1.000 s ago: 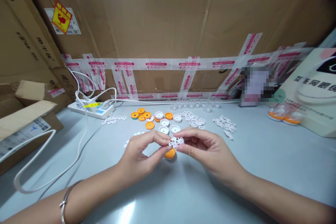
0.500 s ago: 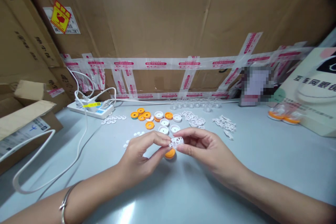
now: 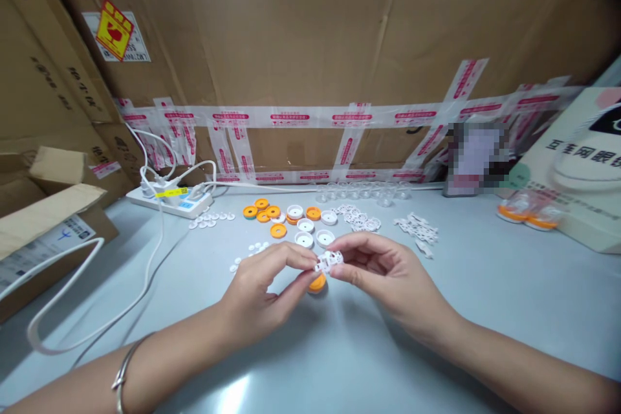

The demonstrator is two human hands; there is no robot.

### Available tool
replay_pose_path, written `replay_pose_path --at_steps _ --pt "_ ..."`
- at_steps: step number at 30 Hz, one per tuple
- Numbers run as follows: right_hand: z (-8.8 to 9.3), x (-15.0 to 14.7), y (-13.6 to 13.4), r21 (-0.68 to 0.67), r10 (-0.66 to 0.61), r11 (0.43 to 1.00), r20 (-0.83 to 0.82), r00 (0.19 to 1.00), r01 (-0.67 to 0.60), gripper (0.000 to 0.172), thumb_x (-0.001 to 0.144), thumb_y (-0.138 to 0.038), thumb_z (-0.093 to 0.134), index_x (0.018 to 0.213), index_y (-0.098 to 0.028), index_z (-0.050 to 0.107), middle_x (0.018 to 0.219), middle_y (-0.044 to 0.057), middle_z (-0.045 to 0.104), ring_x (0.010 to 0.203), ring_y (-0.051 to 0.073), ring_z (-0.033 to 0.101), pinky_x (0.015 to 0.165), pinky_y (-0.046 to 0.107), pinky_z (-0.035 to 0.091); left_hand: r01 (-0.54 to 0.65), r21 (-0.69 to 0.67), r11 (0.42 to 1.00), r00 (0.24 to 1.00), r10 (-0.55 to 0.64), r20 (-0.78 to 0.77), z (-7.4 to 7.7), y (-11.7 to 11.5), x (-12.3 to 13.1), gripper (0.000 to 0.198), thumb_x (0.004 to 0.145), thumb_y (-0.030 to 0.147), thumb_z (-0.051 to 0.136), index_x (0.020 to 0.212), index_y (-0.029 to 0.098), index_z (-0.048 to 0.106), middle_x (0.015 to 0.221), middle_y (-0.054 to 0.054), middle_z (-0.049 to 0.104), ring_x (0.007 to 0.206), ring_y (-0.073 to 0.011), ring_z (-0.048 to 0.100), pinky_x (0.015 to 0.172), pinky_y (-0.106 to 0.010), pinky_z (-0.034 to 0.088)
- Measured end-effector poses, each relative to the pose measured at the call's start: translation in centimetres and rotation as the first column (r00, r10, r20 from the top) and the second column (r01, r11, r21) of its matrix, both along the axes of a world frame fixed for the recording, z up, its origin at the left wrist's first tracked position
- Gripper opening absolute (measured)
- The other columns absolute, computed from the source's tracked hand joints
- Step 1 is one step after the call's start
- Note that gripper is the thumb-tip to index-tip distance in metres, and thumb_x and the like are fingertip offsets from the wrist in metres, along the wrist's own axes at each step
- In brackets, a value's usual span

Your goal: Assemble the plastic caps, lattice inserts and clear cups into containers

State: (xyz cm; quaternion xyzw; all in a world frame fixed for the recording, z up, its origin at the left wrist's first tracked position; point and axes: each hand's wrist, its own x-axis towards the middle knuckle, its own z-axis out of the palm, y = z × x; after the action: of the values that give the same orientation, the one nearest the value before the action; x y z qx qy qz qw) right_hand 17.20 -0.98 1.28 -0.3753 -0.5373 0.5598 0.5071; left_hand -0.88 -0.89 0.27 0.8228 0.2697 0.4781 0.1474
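Between my two hands is a small white plastic part point(image 3: 330, 262) with cut-out openings, held up above the table. Thumb and fingertips of my left hand point(image 3: 269, 281) pinch its left end. My right hand point(image 3: 383, 265) grips the right side of the same part with thumb and forefinger, the other fingers curled behind. Just below the part, an orange round cap point(image 3: 317, 283) lies on the table, partly covered by my left fingers. Beyond my hands stand several white round caps point(image 3: 304, 240) and several orange ring-shaped caps point(image 3: 278, 230).
Small white discs point(image 3: 211, 218) lie left, white openwork discs point(image 3: 359, 218) and flat white pieces point(image 3: 416, 228) right. Clear cups point(image 3: 361, 192) line the back. A power strip point(image 3: 169, 200) with loose cables and an open carton point(image 3: 53, 233) occupy the left; orange-based clear domes point(image 3: 528, 212) sit right.
The white part has turned slightly between my fingers, showing a different side. Both hands keep their pinch on it. The whole view has shifted a little.
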Motion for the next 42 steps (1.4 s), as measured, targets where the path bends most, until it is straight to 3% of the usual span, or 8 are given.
replay_pose_path --at_steps 10,16,23,30,35,42 --pt "-0.13 -0.03 -0.12 -0.02 0.062 0.998 0.012 0.998 -0.061 0.019 0.059 -0.021 0.076 0.075 -0.022 0.066 0.07 -0.002 0.066 0.066 0.011 0.064 0.065 0.023 0.054 0.009 0.003 1.0 1.0 -0.009 -0.002 -0.13 0.12 0.05 0.013 0.078 0.005 0.058 0.084 0.017 0.056 0.078 -0.004 0.068 0.076 -0.0139 0.066 0.069 -0.024 0.054" --pt "-0.12 0.14 0.11 -0.082 0.107 0.991 -0.001 0.994 -0.107 0.019 0.06 -0.018 0.075 0.074 -0.02 0.062 0.071 -0.003 0.061 0.067 0.008 0.059 0.065 0.02 0.049 0.025 0.085 0.996 1.0 -0.024 -0.012 -0.06 0.15 0.05 0.013 0.078 0.004 0.058 0.083 0.016 0.056 0.077 -0.005 0.068 0.074 -0.0133 0.066 0.066 -0.023 0.054" --pt "0.03 0.41 -0.2 -0.224 0.165 0.956 -0.128 0.978 -0.19 0.039 0.056 -0.011 0.077 0.085 -0.023 0.055 0.069 -0.007 0.056 0.066 0.006 0.057 0.065 0.018 0.047 0.064 0.182 0.981 0.995 -0.049 -0.082 -0.3 0.19 -0.06 0.018 0.077 0.0 0.057 0.086 0.015 0.055 0.079 -0.006 0.069 0.077 -0.0143 0.067 0.07 -0.025 0.053" --pt "0.06 0.38 -0.03 -0.247 0.184 0.945 -0.141 0.973 -0.215 0.041 0.055 -0.01 0.077 0.084 -0.023 0.052 0.068 -0.008 0.055 0.064 0.005 0.054 0.063 0.017 0.045 0.105 0.197 0.975 0.99 -0.083 -0.118 -0.3 0.35 -0.21 0.018 0.078 0.0 0.055 0.087 0.016 0.054 0.08 -0.006 0.069 0.079 -0.014 0.066 0.071 -0.026 0.052" --pt "-0.19 0.38 0.37 -0.225 0.156 0.957 -0.125 0.98 -0.181 0.032 0.053 -0.017 0.081 0.073 -0.02 0.056 0.067 -0.007 0.056 0.066 0.005 0.054 0.063 0.017 0.044 0.028 0.132 0.991 0.996 -0.017 -0.083 -0.37 0.37 -0.04 0.016 0.078 0.003 0.058 0.084 0.017 0.055 0.078 -0.003 0.068 0.076 -0.0121 0.066 0.069 -0.023 0.052" --pt "-0.35 0.31 0.65 -0.295 0.136 0.934 -0.224 0.965 -0.201 0.024 0.06 -0.026 0.078 0.082 -0.022 0.069 0.078 -0.003 0.065 0.074 0.006 0.058 0.074 0.02 0.045 -0.103 -0.024 0.994 0.995 0.103 -0.013 -0.59 0.36 0.23 0.01 0.078 0.009 0.059 0.078 0.017 0.053 0.076 -0.001 0.066 0.071 -0.0098 0.064 0.068 -0.019 0.051"
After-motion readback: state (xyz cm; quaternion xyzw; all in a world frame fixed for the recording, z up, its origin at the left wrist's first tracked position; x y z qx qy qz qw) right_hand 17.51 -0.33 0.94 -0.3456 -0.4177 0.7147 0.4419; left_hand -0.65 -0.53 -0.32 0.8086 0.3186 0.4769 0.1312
